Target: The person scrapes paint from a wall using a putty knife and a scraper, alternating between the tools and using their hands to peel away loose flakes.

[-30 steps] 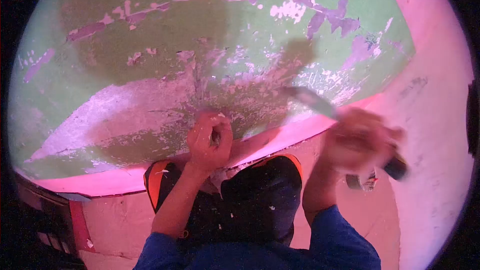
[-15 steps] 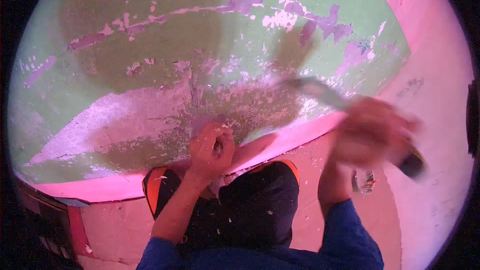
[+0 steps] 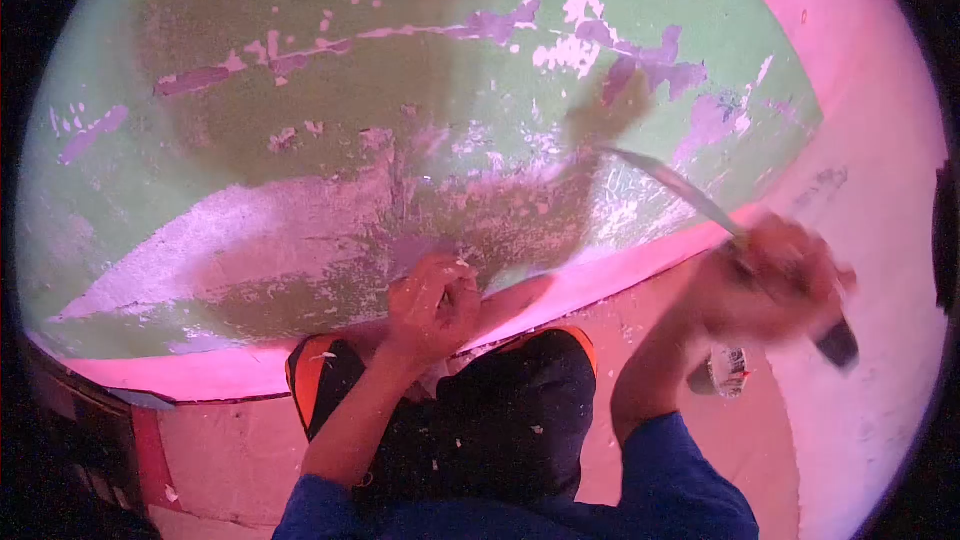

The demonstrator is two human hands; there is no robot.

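Observation:
My right hand (image 3: 775, 280) grips a scraper (image 3: 690, 197) with a long, thin metal blade and a dark handle end poking out below the fist. Its blade tip points up and left, overlapping the peeling green wall (image 3: 330, 130) in this view. Curled into a loose fist, my left hand (image 3: 435, 310) is at the lower part of the wall, just above my knees, with nothing showing between its fingers. Around it the green paint is worn away, leaving a rough pale patch (image 3: 240, 230).
A pink band (image 3: 610, 265) runs along the wall's foot, and a pink wall (image 3: 870, 190) meets it at the right. A small clear container (image 3: 727, 372) stands on the floor (image 3: 640, 440) under my right forearm. Paint flakes lie on my dark trousers (image 3: 500, 420).
My right hand has moved slightly right with the scraper, whose blade now shows thinner and more edge-on. My left hand stays in nearly the same place, still curled.

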